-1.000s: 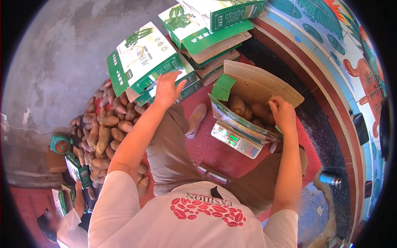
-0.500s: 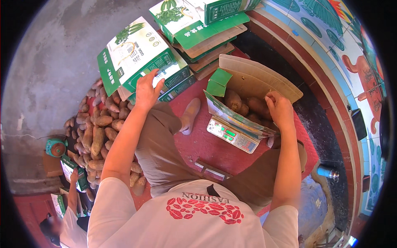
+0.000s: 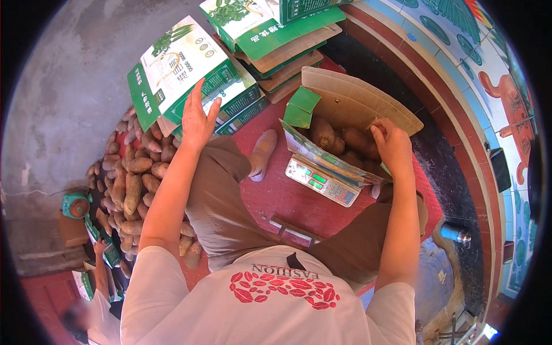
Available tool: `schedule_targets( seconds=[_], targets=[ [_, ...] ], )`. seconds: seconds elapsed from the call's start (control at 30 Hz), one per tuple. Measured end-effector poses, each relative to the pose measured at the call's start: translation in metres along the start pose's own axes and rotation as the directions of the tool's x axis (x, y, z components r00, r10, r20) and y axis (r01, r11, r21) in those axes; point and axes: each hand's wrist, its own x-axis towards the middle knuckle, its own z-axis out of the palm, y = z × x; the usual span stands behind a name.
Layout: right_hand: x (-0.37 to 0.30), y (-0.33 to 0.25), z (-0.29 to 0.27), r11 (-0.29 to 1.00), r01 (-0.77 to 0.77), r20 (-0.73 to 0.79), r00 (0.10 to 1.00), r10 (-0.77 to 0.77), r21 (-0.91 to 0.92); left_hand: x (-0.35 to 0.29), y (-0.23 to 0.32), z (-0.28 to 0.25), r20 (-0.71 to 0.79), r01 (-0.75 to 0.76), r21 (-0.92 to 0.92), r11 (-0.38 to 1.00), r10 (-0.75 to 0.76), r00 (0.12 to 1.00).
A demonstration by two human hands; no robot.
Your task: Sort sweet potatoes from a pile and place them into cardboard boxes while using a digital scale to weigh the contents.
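An open cardboard carton [image 3: 368, 100] with sweet potatoes [image 3: 323, 133] inside stands on a digital scale [image 3: 322, 181] with a lit green display. My right hand [image 3: 394, 146] is over the carton's right side, thumb and fingers bent together in a pinch. Whatever they hold, if anything, is too small to name. My left hand [image 3: 199, 119] is raised beside the stacked green-and-white cartons [image 3: 187, 69], fingers stretched and thumb apart, holding nothing. Whether it touches the nearest carton I cannot tell.
Loose sweet potatoes [image 3: 131, 192] are heaped on the red floor at left. More flattened cartons [image 3: 276, 43] are stacked at the far side. A blue bottle [image 3: 455, 234] lies at right. Another person's arm [image 3: 101, 267] reaches toward a carton at lower left.
My left hand's fingers have straightened and point farther upward. My right hand keeps its pinch over the carton, whose near side leans a little differently. The whole view has shifted slightly.
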Motion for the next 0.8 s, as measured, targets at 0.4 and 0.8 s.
schedule_targets(
  seconds=[0.4,0.8],
  targets=[
    [0.0,-0.0012,-0.0026,1.0,-0.012,0.014,1.0,0.012,0.012,0.005,0.0056,0.0051,0.018,-0.001,-0.038,0.999,0.002,1.0],
    [-0.0002,-0.0011,-0.0034,1.0,-0.013,0.018,1.0,0.013,0.019,0.0069,0.008,0.0094,0.027,-0.017,-0.037,0.999,0.018,0.999]
  ],
)
